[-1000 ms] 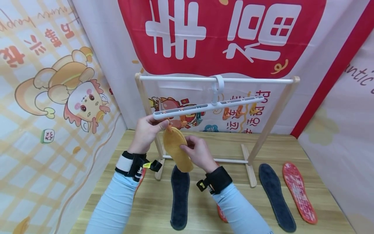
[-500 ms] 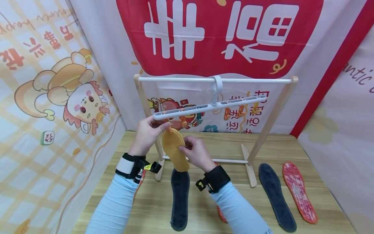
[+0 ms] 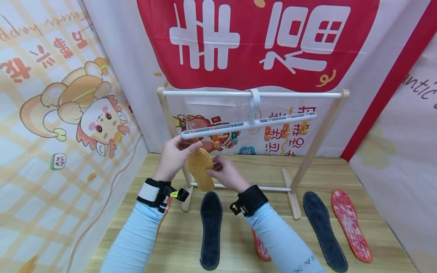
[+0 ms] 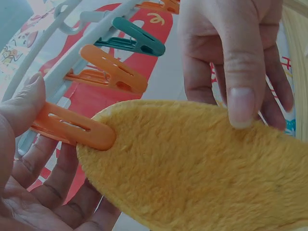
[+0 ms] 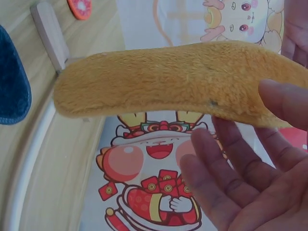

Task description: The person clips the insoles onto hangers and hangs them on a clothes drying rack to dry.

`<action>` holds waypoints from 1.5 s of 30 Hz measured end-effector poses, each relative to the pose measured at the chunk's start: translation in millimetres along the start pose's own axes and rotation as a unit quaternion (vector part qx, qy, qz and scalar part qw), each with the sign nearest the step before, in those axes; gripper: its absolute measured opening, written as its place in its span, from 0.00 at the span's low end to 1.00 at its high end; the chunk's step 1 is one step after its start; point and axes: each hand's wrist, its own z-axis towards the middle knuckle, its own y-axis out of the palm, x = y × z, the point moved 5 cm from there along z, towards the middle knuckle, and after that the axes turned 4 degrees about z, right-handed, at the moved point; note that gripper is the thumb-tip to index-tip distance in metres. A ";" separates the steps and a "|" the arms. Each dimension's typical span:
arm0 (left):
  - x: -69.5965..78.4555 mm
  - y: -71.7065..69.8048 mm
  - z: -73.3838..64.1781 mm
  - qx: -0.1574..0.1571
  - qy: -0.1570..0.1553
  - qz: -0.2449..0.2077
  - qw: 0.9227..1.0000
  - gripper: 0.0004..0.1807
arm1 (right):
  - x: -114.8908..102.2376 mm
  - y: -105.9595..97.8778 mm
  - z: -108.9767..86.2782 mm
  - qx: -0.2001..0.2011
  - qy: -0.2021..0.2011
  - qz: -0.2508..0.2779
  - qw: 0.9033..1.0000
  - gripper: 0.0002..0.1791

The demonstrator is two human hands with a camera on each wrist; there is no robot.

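A fuzzy mustard-yellow insole point(image 3: 200, 170) hangs toe up from an orange clothespin point(image 4: 74, 126) at the left end of a white hanger point(image 3: 222, 130). The clothespin's tips lie over the toe edge. My left hand point(image 3: 173, 158) holds the clothespin at its upper end, thumb in front and fingers behind. With the right hand point(image 3: 229, 173), I pinch the insole's side edge, thumb on the fuzzy face and fingers behind it. Farther along the hanger are another orange clothespin point(image 4: 113, 77) and a teal one point(image 4: 137, 42).
The hanger hooks over the top rail point(image 3: 297, 94) of a wooden-legged rack point(image 3: 315, 148). On the table lie a dark insole point(image 3: 210, 231) in front, another dark insole point(image 3: 324, 231) and a red-white insole point(image 3: 351, 225) at right. Another red insole point(image 3: 261, 246) is partly under my right forearm.
The yellow insole's lower end has swung left and away, uncovering the dark insole's top. Both hands keep their hold, with the right hand shifted slightly left.
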 end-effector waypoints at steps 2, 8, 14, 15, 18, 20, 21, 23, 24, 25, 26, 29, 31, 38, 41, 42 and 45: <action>-1.2 0.7 0.4 0.005 -0.002 0.000 1.000 0.31 | 2.9 -3.0 -0.3 0.001 0.010 0.010 1.000 0.19; -2.5 3.5 1.7 0.009 0.014 -0.010 1.000 0.31 | 12.9 -14.9 -6.5 0.022 0.019 0.020 0.999 0.19; -6.3 6.6 2.1 0.008 0.014 -0.032 0.999 0.29 | 24.0 -27.4 -21.3 0.042 0.020 0.009 0.999 0.17; -6.9 6.9 2.1 0.010 0.013 -0.031 0.999 0.29 | 26.4 -29.4 -24.5 0.045 0.024 0.006 0.999 0.18; -8.3 8.1 2.4 0.013 0.010 -0.025 1.000 0.31 | 34.2 -35.8 -35.4 0.056 0.041 -0.007 0.998 0.19; -8.9 9.1 2.2 0.014 0.006 -0.019 1.000 0.32 | 39.1 -39.5 -42.9 0.063 0.050 -0.016 0.997 0.19; -9.4 9.8 2.2 0.014 0.004 -0.017 1.000 0.33 | 41.3 -41.3 -46.8 0.068 0.055 -0.018 0.996 0.18; -10.9 11.2 2.3 0.014 -0.002 -0.015 1.000 0.35 | 46.1 -44.7 -54.0 0.076 0.058 -0.021 0.995 0.18; -11.8 12.0 2.4 0.014 -0.005 -0.015 1.000 0.35 | 49.0 -46.3 -57.4 0.080 0.061 -0.020 0.995 0.17; -12.4 13.0 2.4 0.013 -0.007 -0.014 1.000 0.36 | 52.1 -48.0 -61.3 0.085 0.063 -0.021 0.994 0.17; -13.2 13.9 2.6 0.013 -0.008 -0.015 1.000 0.36 | 55.3 -49.7 -65.3 0.088 0.068 -0.020 0.994 0.18; -14.3 16.4 3.5 0.016 -0.009 -0.023 1.000 0.34 | 65.6 -54.4 -77.4 0.101 0.075 -0.015 0.992 0.17; -14.6 17.7 4.1 0.019 -0.009 -0.030 0.999 0.33 | 73.0 -56.9 -85.7 0.109 0.075 -0.009 0.991 0.17; -18.8 22.5 5.2 0.023 -0.007 -0.031 0.999 0.32 | 101.0 -64.3 -115.9 0.130 0.092 0.001 0.987 0.17; -21.5 23.2 4.3 0.027 -0.004 -0.032 0.999 0.31 | 113.6 -68.3 -129.0 0.138 0.113 -0.002 0.984 0.18; -22.1 23.0 3.5 0.029 -0.003 -0.031 0.999 0.31 | 117.7 -69.5 -133.2 0.141 0.119 -0.002 0.983 0.18; -25.3 21.2 0.7 0.037 0.000 -0.033 0.999 0.32 | 127.9 -72.3 -145.6 0.151 0.134 -0.005 0.979 0.18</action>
